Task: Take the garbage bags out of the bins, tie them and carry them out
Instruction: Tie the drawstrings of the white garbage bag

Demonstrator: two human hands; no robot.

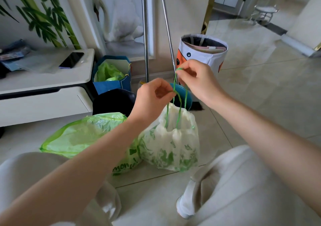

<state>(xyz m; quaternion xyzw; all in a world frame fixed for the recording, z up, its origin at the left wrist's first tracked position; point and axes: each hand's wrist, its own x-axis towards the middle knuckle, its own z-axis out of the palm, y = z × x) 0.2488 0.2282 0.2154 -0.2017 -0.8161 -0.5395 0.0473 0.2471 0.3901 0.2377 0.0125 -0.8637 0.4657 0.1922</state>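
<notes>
A white garbage bag (169,144) with green print stands on the floor between my knees, its mouth gathered by green drawstrings (178,111). My left hand (154,98) pinches one drawstring loop just above the bag. My right hand (196,79) pinches the other loop, higher and to the right. A second, light green garbage bag (81,135) lies on the floor to the left, its mouth wide. Behind it sits a dark bin (112,100). A blue bin (180,95) shows behind my hands.
A white low cabinet (45,85) with a phone (71,60) stands at left. A blue paper bag (112,74) holding green plastic leans by the wall. Two mop poles (145,34) and a fabric basket (203,52) stand behind. Tiled floor (260,79) stretches right.
</notes>
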